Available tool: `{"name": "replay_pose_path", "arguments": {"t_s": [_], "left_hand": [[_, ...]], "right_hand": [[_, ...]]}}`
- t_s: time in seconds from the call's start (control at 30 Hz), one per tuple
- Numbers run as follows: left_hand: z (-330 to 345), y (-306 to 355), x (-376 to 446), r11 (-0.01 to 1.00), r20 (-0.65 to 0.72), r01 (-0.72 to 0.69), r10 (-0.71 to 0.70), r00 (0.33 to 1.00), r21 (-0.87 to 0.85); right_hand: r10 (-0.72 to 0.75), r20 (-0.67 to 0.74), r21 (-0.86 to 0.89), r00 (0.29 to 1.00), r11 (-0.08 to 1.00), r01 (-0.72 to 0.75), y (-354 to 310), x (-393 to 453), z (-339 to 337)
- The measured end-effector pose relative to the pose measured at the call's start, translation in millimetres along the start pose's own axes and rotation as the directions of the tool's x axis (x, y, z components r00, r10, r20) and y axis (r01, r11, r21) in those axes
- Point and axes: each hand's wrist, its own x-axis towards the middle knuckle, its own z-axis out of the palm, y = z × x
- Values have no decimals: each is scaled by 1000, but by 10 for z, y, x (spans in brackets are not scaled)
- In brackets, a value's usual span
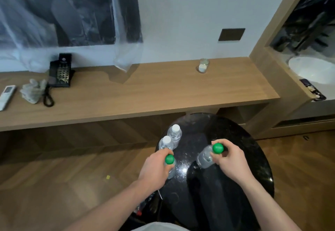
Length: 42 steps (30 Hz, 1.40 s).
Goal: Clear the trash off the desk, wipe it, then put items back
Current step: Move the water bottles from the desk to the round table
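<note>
Gripping one green-capped bottle each: left hand (155, 167) curling round left green-capped bottle (170, 165), right hand (229, 155) pinching neck of right green-capped bottle (208, 155), tilted. Holding both over black round table (244, 151), probably staged there for returning. Standing at 11 o'clock: two white-capped bottles (171, 137). Waiting at 12 o'clock: desk (145, 89), carrying phone (60, 71), cloth (33, 90), remote (6, 95), glass (203, 65).

Two green-capped bottles (208, 155) stood gripped on the round black table (244, 151). Two white-capped bottles (171, 138) stood at ten o'clock. The wooden desk (145, 89) lay at twelve.
</note>
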Motion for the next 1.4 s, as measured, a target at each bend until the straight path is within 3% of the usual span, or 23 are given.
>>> {"name": "replay_pose_path", "arguments": {"t_s": [0.47, 0.63, 0.87, 1.07, 1.4], "left_hand": [[15, 182, 19, 991, 44, 69, -75, 996, 113], [13, 199, 69, 982, -1, 143, -144, 990, 121], [24, 199, 55, 981, -43, 124, -119, 992, 149], [-61, 221, 160, 964, -52, 144, -136, 989, 224], [-128, 184, -93, 987, -76, 67, -56, 996, 146]], "right_hand": [[-42, 129, -119, 991, 991, 57, -418, 1109, 516], [-70, 153, -152, 986, 984, 94, -480, 1269, 726], [-74, 173, -126, 982, 987, 97, -457, 1402, 783], [-74, 169, -25, 983, 997, 79, -367, 1232, 677], [-58, 211, 147, 976, 989, 27, -552, 165, 244]]}}
